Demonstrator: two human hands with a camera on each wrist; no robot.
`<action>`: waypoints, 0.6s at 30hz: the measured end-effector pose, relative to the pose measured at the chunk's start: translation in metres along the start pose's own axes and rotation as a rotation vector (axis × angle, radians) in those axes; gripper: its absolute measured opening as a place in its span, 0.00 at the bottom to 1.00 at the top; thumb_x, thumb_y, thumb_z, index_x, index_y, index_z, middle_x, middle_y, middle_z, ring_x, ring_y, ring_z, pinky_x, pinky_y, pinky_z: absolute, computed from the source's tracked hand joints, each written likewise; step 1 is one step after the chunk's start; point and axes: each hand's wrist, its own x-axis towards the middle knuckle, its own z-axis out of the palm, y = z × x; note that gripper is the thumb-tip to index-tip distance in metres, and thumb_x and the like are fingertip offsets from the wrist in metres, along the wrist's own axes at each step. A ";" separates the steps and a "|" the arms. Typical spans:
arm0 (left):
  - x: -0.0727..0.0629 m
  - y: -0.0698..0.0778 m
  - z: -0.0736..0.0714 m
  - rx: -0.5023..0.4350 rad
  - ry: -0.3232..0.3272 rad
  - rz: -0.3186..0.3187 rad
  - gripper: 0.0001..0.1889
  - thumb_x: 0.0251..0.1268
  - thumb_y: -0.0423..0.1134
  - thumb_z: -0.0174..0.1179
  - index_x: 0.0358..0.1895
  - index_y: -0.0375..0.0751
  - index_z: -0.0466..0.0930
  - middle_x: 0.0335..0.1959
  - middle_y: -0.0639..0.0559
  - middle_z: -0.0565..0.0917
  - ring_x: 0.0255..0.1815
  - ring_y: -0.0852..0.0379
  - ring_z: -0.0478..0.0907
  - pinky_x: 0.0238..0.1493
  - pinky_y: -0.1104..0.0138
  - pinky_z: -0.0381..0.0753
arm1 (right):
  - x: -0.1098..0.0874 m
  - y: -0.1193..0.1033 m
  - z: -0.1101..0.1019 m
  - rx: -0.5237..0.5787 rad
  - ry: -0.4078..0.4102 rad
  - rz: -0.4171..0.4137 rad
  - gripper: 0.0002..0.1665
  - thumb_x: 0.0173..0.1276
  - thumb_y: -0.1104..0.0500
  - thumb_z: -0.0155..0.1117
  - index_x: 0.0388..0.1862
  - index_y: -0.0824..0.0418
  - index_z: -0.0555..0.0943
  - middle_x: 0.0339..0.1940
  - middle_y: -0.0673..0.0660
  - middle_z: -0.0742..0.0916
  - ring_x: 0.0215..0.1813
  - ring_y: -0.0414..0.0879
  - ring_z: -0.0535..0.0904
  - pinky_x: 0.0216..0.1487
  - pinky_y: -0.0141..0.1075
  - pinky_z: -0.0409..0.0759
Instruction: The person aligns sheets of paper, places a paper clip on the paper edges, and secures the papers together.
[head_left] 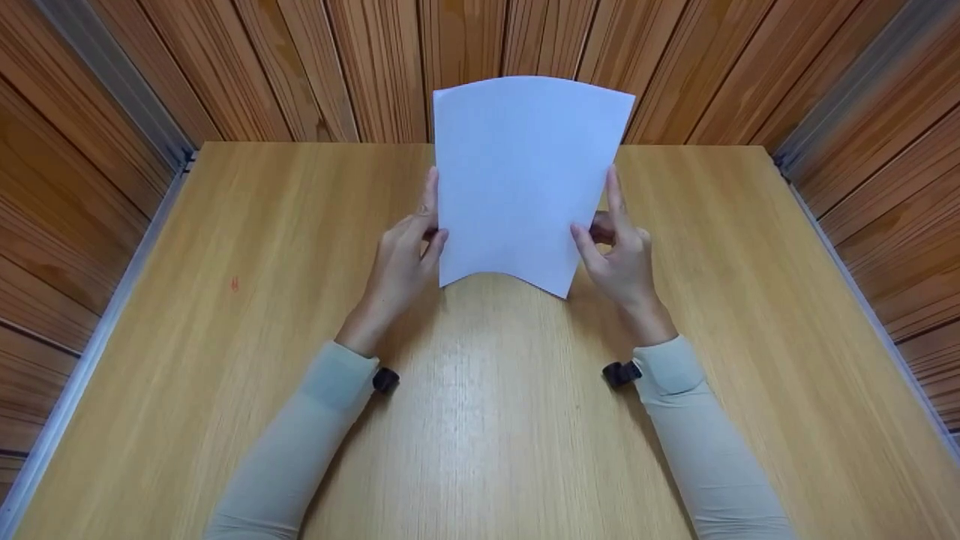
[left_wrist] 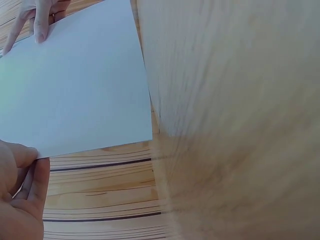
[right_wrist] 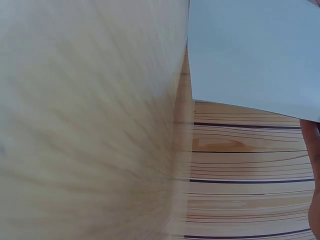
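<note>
A blank white sheet of paper (head_left: pixel 529 180) is held up above the table, bowed across its width so that its top and bottom edges curve. My left hand (head_left: pixel 405 251) pinches its left edge, thumb in front and the other fingers mostly behind. At the right edge, my right hand (head_left: pixel 622 255) grips the paper the same way, its index finger stretched along the side. The left wrist view has the paper (left_wrist: pixel 75 85) between the left hand (left_wrist: pixel 22 190) and the right one. Only part of the right hand (right_wrist: pixel 312 165) shows in the right wrist view, beneath the sheet.
Under the hands lies a light wooden table (head_left: pixel 465 435), with a small red mark (head_left: pixel 235 284) on its left side. Wood-plank panels (head_left: pixel 390 60) rise behind it and at both sides. Small dark cameras (head_left: pixel 386 380) sit at the sleeve cuffs.
</note>
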 end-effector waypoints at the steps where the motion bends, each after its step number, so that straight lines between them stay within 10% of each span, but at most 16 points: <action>1: 0.000 0.000 0.000 -0.001 -0.002 -0.006 0.20 0.77 0.31 0.64 0.67 0.29 0.80 0.45 0.37 0.88 0.47 0.44 0.88 0.52 0.57 0.89 | 0.000 0.000 0.000 -0.001 -0.001 0.002 0.46 0.70 0.75 0.69 0.80 0.80 0.55 0.32 0.63 0.91 0.31 0.53 0.88 0.43 0.22 0.84; 18: 0.002 0.001 0.000 -0.001 -0.040 -0.080 0.17 0.77 0.30 0.64 0.64 0.31 0.82 0.47 0.38 0.88 0.50 0.44 0.88 0.54 0.57 0.89 | 0.000 0.003 0.002 -0.010 0.002 -0.024 0.45 0.69 0.75 0.69 0.78 0.82 0.57 0.28 0.62 0.90 0.28 0.50 0.85 0.41 0.21 0.82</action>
